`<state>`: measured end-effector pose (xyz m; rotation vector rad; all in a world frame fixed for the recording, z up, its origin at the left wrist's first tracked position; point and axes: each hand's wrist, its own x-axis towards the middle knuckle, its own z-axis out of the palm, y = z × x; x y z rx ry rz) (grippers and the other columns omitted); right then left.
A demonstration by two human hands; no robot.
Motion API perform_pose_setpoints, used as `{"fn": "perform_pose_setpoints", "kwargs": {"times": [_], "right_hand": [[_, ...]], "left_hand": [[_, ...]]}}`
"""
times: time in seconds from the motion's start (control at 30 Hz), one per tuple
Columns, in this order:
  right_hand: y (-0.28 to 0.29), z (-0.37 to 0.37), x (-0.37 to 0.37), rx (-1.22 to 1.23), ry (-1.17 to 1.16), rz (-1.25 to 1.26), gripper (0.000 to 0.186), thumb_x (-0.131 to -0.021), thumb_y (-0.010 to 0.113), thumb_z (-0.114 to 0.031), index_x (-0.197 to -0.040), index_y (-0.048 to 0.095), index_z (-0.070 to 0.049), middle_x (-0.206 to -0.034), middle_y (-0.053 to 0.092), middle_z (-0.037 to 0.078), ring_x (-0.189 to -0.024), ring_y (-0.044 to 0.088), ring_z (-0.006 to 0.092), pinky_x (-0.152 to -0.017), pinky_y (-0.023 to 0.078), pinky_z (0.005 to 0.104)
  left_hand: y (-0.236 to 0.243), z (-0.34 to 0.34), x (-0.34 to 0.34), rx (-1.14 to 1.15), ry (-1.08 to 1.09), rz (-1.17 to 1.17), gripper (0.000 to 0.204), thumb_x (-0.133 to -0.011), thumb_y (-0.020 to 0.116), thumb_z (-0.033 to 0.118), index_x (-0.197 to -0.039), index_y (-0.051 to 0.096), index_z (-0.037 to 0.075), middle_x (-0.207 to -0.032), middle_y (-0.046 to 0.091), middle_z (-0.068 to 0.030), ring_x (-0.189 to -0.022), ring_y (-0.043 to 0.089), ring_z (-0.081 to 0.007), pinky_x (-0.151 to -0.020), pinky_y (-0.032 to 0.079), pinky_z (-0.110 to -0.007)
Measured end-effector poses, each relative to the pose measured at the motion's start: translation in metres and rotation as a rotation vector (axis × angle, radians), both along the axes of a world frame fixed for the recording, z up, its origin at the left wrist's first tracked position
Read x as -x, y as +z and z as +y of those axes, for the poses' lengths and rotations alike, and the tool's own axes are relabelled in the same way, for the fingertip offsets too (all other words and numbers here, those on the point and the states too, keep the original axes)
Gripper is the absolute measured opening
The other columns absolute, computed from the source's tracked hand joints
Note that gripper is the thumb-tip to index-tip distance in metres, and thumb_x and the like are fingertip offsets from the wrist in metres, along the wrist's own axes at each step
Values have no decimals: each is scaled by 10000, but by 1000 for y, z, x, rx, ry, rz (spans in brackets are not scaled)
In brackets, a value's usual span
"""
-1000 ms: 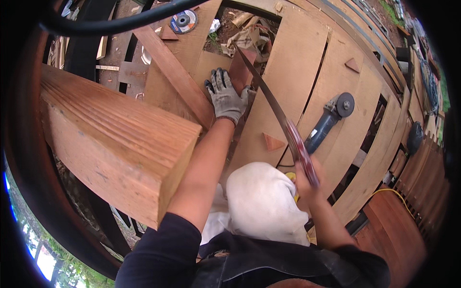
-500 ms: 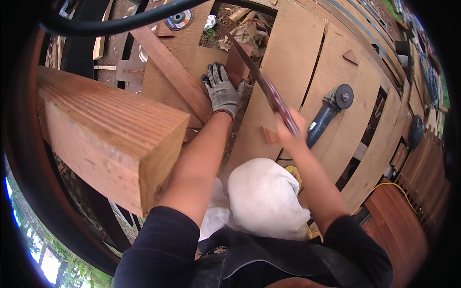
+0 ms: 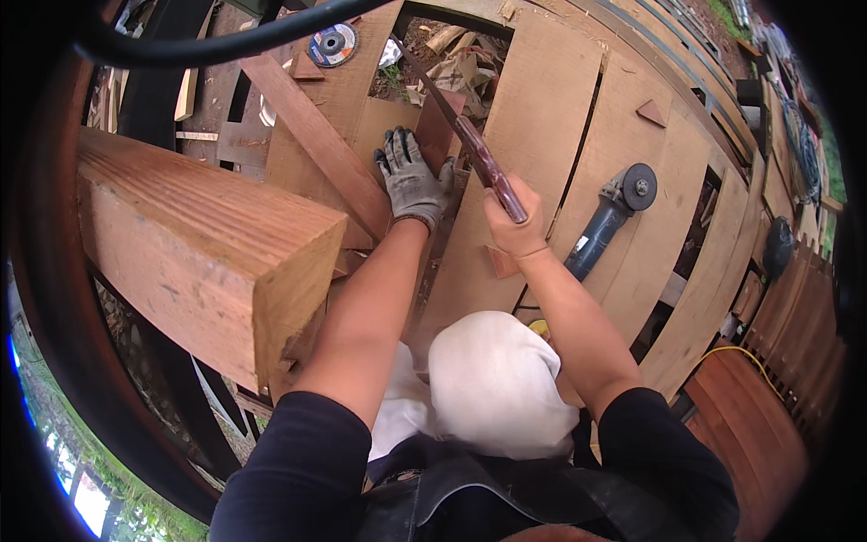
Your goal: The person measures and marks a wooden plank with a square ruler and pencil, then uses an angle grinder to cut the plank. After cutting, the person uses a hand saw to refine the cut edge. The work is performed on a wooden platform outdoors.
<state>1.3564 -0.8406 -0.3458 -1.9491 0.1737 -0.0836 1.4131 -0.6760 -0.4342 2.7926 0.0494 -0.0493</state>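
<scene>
My left hand (image 3: 417, 183), in a grey work glove, lies flat with its fingers stretched out. It presses on wood beside a small reddish-brown board (image 3: 437, 122), its thumb near the board's edge. Bare fingers of my right hand (image 3: 517, 219) are wrapped round the dark brown handle of a handsaw (image 3: 483, 161). Its narrow dark blade slants away to the far left across the reddish board; whether the teeth touch the wood I cannot tell. A long reddish plank (image 3: 316, 140) runs diagonally past my left hand.
An angle grinder (image 3: 607, 221) lies right of my right hand. Triangular offcuts (image 3: 652, 112) rest on the plywood boards (image 3: 533, 99), which have gaps between them. A grinding disc (image 3: 332, 43) lies at the far left. A thick timber beam (image 3: 208, 262) juts in near my left forearm.
My right hand and the saw handle have moved forward and left, pushing the blade farther away. The left hand stays nearly in place.
</scene>
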Motion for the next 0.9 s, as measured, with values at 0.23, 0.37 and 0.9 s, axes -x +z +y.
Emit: {"fn": "perform_pose_setpoints", "kwargs": {"times": [0.23, 0.37, 0.9], "right_hand": [[117, -65, 149, 103, 24, 287, 166, -812, 647, 42, -965, 698, 7, -741, 670, 104, -662, 685, 181, -637, 526, 310], [50, -35, 80, 104, 49, 225, 73, -838, 648, -31, -906, 672, -34, -692, 632, 112, -629, 658, 187, -591, 488, 312], [-3, 11, -17, -68, 13, 97, 85, -854, 664, -106, -863, 614, -38, -655, 573, 103, -588, 506, 166, -580, 449, 346]], "left_hand": [[-17, 20, 25, 13, -8, 34, 1001, -878, 646, 555, -1547, 247, -73, -1616, 268, -260, -1533, 190, -404, -1258, 68, -557], [-9, 12, 21, -3, -24, 32, 1003, -890, 622, 566, -1551, 235, -82, -1624, 247, -266, -1544, 164, -394, -1259, 49, -559], [-5, 9, 7, -2, -34, -13, 978, -879, 644, 547, -1547, 269, -61, -1615, 288, -250, -1530, 216, -380, -1263, 103, -524]]}}
